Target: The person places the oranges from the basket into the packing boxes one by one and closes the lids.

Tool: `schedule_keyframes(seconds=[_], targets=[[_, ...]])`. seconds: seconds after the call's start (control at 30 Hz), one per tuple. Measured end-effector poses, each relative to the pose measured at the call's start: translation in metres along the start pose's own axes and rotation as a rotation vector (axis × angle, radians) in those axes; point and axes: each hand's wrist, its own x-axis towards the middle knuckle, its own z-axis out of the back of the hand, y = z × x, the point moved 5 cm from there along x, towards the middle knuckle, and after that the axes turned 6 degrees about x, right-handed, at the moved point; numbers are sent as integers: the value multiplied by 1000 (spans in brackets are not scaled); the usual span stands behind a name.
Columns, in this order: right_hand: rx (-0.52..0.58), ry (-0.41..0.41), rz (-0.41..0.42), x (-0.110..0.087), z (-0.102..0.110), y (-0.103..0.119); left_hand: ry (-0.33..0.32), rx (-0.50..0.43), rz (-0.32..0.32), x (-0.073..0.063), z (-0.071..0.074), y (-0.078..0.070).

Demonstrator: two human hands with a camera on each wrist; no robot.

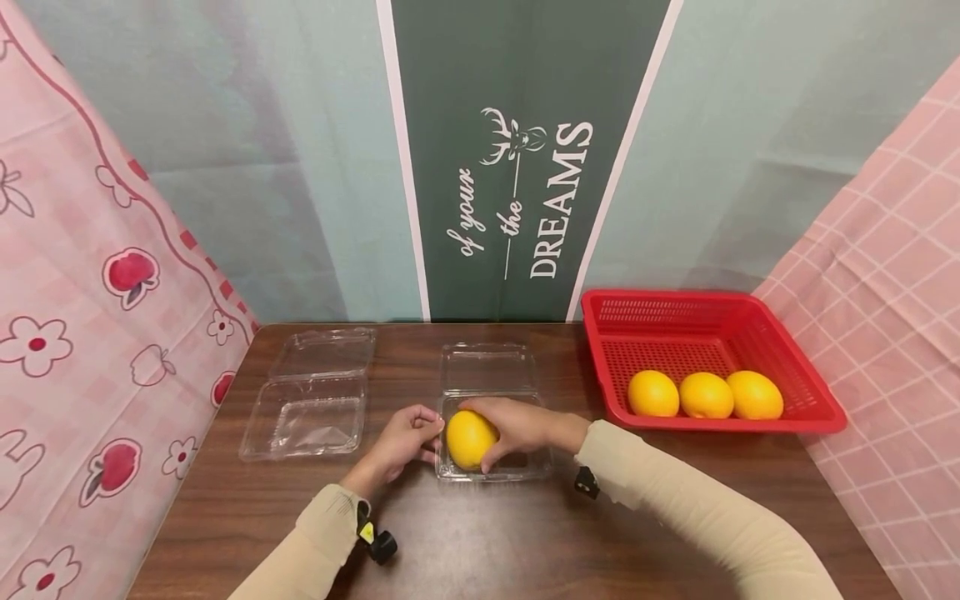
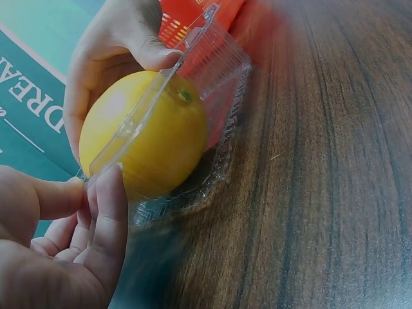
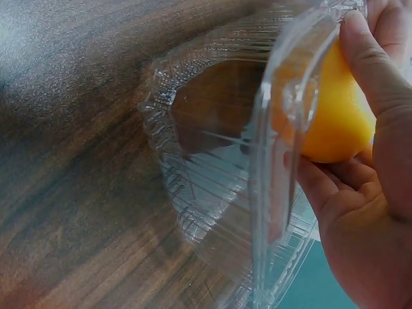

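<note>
A yellow-orange orange [image 1: 471,440] is at the left side of an opened clear plastic clamshell box [image 1: 525,467], partly below its rim. My right hand [image 1: 517,423] grips the orange from the right, fingers over the far side and thumb on the near side. With thumb and fingers, my left hand [image 1: 405,442] pinches the box's left rim. In the left wrist view the orange [image 2: 145,138] shows its green stem spot, with the rim crossing in front of it. The right wrist view shows the orange [image 3: 338,109] behind the clear box wall.
At the back right a red plastic basket [image 1: 806,367] holds three more oranges [image 1: 706,396] along its front side. Another opened clear clamshell box [image 1: 255,417] lies on the left of the brown wooden table [image 1: 465,550]. Fabric curtains [image 1: 300,167] enclose the back and sides.
</note>
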Motion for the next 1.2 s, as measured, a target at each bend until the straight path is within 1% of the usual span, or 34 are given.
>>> schedule_keyframes(seconds=[0.13,0.47,0.7,0.8,1.03,1.2], targets=[[-3,4,-8,0,0,-2,3,-5,3,-1,-1,-1],[20,-32,10,3,0,-1,3,10,2,-2,0,-1],[23,-21,-43,2,0,0,3,10,-5,-3,0,-1],[30,-16,-46,1,-2,-1,6,5,1,-2,-1,0],[28,-16,-17,-1,-5,-2,9,0,6,-2,-1,0],[-24,-20,-3,-2,-4,-2,3,10,9,-1,0,1]])
